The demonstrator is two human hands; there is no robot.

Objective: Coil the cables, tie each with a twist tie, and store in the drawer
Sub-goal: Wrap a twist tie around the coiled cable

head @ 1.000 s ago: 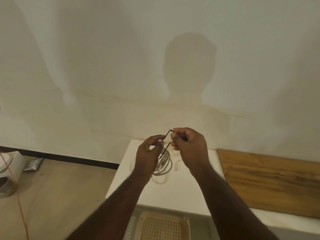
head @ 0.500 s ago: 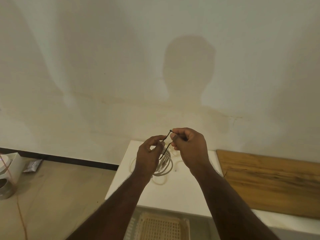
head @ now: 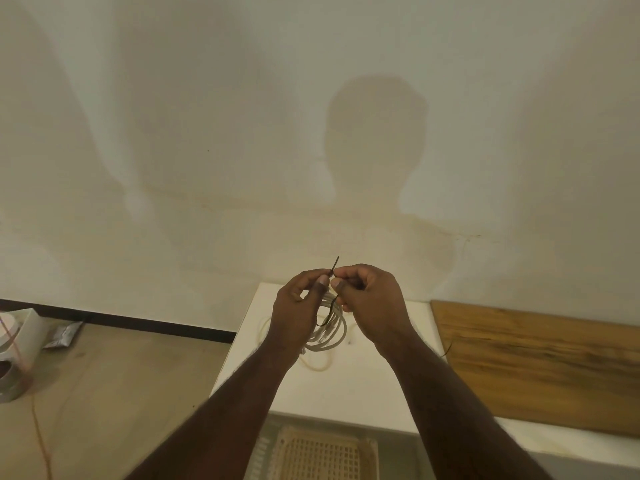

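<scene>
A coiled white cable (head: pixel 330 332) hangs in the air above the white cabinet top (head: pixel 346 386), with a dark twist tie (head: pixel 333 299) looped through it. My left hand (head: pixel 298 306) and my right hand (head: pixel 370 299) meet fingertip to fingertip and both pinch the tie where its two ends cross. One short end of the tie sticks up above the fingers. A second thin pale cable (head: pixel 318 365) lies loose on the cabinet top under the coil.
An open drawer holds a beige perforated basket (head: pixel 318 455) at the front edge. A wooden board (head: pixel 540 368) lies on the right. On the floor at the left are white boxes (head: pixel 17 344), a silver packet (head: pixel 64 336) and an orange wire (head: pixel 38 420).
My hands have closed together. The tie's open loop has been drawn tight, and its ends now cross between my fingertips with one tip pointing up.
</scene>
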